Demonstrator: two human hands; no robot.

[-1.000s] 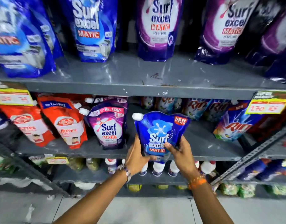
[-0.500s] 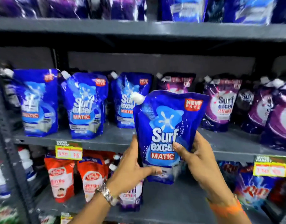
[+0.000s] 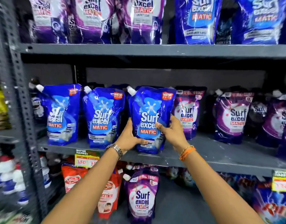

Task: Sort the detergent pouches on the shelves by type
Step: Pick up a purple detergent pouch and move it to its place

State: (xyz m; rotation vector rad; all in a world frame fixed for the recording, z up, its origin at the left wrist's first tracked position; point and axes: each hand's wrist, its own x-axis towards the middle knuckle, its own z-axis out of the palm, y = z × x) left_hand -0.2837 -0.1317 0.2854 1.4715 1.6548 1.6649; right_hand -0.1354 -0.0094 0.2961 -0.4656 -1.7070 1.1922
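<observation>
Both hands hold one blue pouch (image 3: 151, 120) upright at the centre of the frame: the left hand (image 3: 128, 138) cups its lower left edge, and the right hand (image 3: 172, 132) presses its right side with the thumb across the front. Its base sits at, or just above, the front of the middle shelf (image 3: 219, 152); which one, the blur hides. It stands just right of two matching blue pouches (image 3: 84, 115) and just left of the purple pouches (image 3: 189, 112) that fill the right half of that shelf.

The risk, as I judge it, lies in the release. A soft stand-up pouch set this near the front lip could slump forward and drop off once the hands let go, and pushing it back could nudge the purple neighbour or tip the blue one beside it.

The shelves are grey metal racking with a perforated upright (image 3: 17, 88) at the left of the frame. The top shelf (image 3: 155, 49) carries purple pouches on the left and blue on the right. In the lower centre a lone purple pouch (image 3: 141, 198) stands beside red packs (image 3: 106, 194), with yellow price tags (image 3: 86, 160) on the shelf edges.
</observation>
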